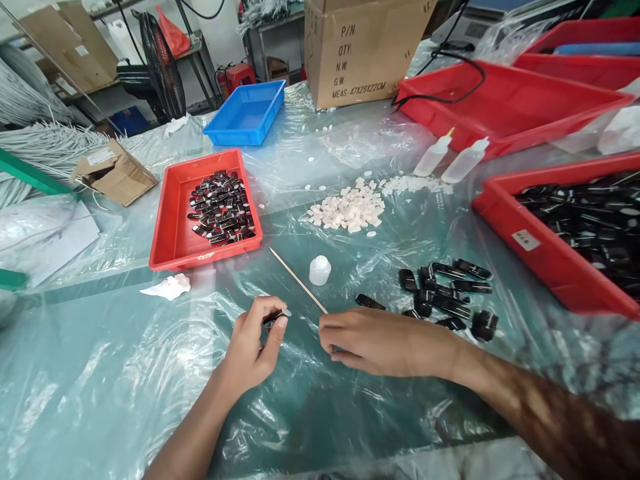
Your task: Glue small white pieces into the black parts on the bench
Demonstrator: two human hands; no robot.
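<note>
Between thumb and fingers, my left hand (255, 347) pinches a small black plastic piece (273, 317) with a pale end, held just above the table. My right hand (373, 341) is closed around the lower end of a thin wooden stick (297, 278), whose tip points up and to the left. Beyond the two hands stands a small translucent white bottle (320, 270). Loose black pieces (450, 290) lie in a cluster past my right hand, and one single black piece (370, 302) is close to its knuckles. A pile of small white pieces (349, 207) lies farther back.
A red tray (170, 223) with black pieces stands at left, a blue tray (245, 113) behind it. Another red bin (540, 257) full of black pieces is at right. Two squeeze bottles (434, 157), a carton (365, 50) and crumpled tissue (173, 287) also lie on the plastic-covered table (125, 373).
</note>
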